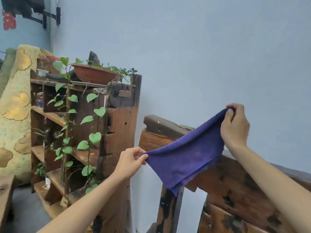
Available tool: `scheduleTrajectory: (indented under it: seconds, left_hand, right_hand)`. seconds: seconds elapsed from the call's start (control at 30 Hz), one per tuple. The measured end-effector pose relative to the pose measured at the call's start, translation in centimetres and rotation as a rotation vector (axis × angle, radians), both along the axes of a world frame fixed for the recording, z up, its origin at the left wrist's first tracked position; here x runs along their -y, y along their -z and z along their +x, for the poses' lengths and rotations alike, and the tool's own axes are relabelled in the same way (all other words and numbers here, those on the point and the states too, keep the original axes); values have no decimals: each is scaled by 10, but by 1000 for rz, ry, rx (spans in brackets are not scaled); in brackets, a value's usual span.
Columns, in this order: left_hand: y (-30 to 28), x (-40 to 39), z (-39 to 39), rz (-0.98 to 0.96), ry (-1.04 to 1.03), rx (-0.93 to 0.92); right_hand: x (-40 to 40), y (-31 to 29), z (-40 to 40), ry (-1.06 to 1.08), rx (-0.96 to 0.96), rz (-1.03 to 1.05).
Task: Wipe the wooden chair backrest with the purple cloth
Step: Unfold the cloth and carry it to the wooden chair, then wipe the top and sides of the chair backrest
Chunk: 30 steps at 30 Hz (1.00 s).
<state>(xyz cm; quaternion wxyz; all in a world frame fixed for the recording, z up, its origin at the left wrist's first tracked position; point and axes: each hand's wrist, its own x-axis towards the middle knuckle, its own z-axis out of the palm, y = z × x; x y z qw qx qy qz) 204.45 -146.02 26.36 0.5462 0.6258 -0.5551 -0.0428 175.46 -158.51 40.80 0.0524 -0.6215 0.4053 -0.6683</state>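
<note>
Pale blue wall [202,47] behind, rough timber shelf unit [117,132] with a trailing vine [94,137] and a terracotta bowl [96,75] to the left. Purple cloth [183,157] stretched in the air in front of the wooden chair backrest [235,182], its lower edge hanging over the dark top rail, whether touching the wood or just clear of it impossible to say. Left hand [130,163] pinching the lower corner between thumb and fingertips; right hand [234,126] raised higher, fingers curled round the opposite corner. Judged by the sag between the two holds: soft, light, limp, no stiffness of its own, likely terry or microfibre with some bite on rough grain. Best bunched or folded into a pad under one palm rather than held by the corners, since a corner hold gives no pressure for wiping. Backrest heavy-looking, pitted and knotty, with holes and splintered edges apt to snag loose fabric.
</note>
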Motion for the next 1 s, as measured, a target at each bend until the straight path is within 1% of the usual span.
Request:
scheduleTrajectory:
  seconds: [0.13,0.23,0.33,0.5,0.6,0.67,0.7,0.73,0.77,0.8,0.83,0.9,0.97,1.0]
  left_hand:
    - [-5,54,30,-44,76,-99]
    - [-20,104,66,-29,106,-127]
    - [-27,143,98,-59,121,-180]
    - [-10,186,140,-115,152,-320]
    - [12,206,163,-56,125,-366]
    - [30,217,179,92,160,-359]
    - [39,221,186,209,219,-307]
    - [47,225,194,330,270,-198]
    - [53,229,202,413,280,-66]
    - [56,233,211,445,257,28]
    - [57,238,221,425,219,47]
    - [48,252,234,327,157,-47]
    - [27,274,241,239,141,-137]
    - [16,287,242,211,168,-171]
  right_hand:
    - [46,-43,48,58,-9,-115]
    - [94,-72,94,67,45,-134]
    - [138,-95,139,69,61,-161]
    - [196,-112,224,64,23,-201]
    - [227,-97,278,51,-108,-111]
    - [244,-70,305,11,-239,47]
    - [250,-52,315,-42,-315,144]
    - [254,-33,323,-108,-409,249]
    - [257,-16,327,-171,-528,350]
    - [257,-3,330,-220,-653,442]
    - [257,4,331,-244,-755,519]
    - [249,6,328,-205,-847,577]
    - [239,8,330,-95,-890,509]
    - [234,12,333,-44,-926,476]
